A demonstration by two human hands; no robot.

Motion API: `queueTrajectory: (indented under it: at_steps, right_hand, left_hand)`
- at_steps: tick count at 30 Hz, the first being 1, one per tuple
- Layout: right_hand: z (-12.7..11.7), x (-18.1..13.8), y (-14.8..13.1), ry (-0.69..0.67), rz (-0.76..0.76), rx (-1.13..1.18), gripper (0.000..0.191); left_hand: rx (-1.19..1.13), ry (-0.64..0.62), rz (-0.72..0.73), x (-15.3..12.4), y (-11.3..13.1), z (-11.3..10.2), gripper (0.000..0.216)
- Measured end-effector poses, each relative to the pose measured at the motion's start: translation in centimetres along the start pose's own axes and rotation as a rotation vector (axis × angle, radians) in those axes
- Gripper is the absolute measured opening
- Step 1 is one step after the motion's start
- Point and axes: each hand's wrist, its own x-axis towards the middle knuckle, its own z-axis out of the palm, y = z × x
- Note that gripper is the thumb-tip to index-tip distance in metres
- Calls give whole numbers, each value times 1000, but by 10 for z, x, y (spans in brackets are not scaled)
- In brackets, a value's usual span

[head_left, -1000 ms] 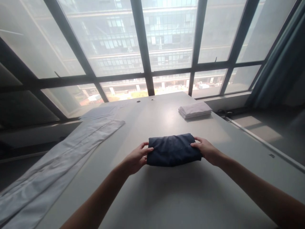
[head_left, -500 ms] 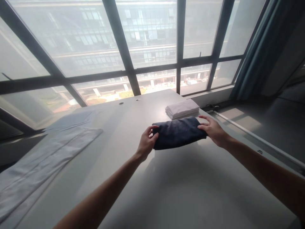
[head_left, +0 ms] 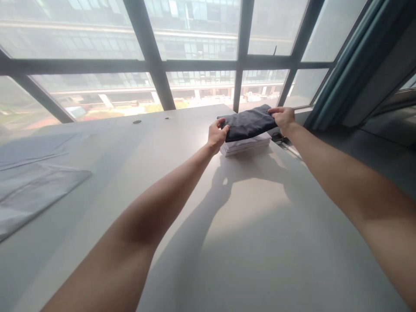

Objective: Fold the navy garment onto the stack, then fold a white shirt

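Observation:
A folded dark navy cloth, perhaps a garment, is stretched level between my two hands. My left hand pinches its left end, thumb in front and fingers behind. At the opposite end my right hand grips the corner between thumb and fingers. Just beneath the dark cloth lies a neat stack of folded whitish cloth, its top partly hidden. Whether the dark cloth touches the stack, I cannot tell.
The white table reaches to the windows. Pale fabric lies spread along its left side, and two round holes show near the far edge. A blue-grey curtain hangs at the right, beyond the table's edge.
Both hands have carried the dark cloth forward, from in front of the whitish stack to above it. The view has shifted, and the pale fabric sits further left in it.

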Motion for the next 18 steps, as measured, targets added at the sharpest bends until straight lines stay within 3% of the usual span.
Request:
queueTrajectory:
  at_steps: [10,16,18]
  right_hand:
    - [21,11,60,-68,1,-136,30]
    - [15,-1,57,-109,-63,-649,37]
    - [18,-9,52,-63,-139,-720,41]
  left_hand:
    - [226,-11,65,5,-31,2,43]
    - [627,71,-80,-21,-20,13,46]
    - [742,55,-4,-28,-16,14,50]
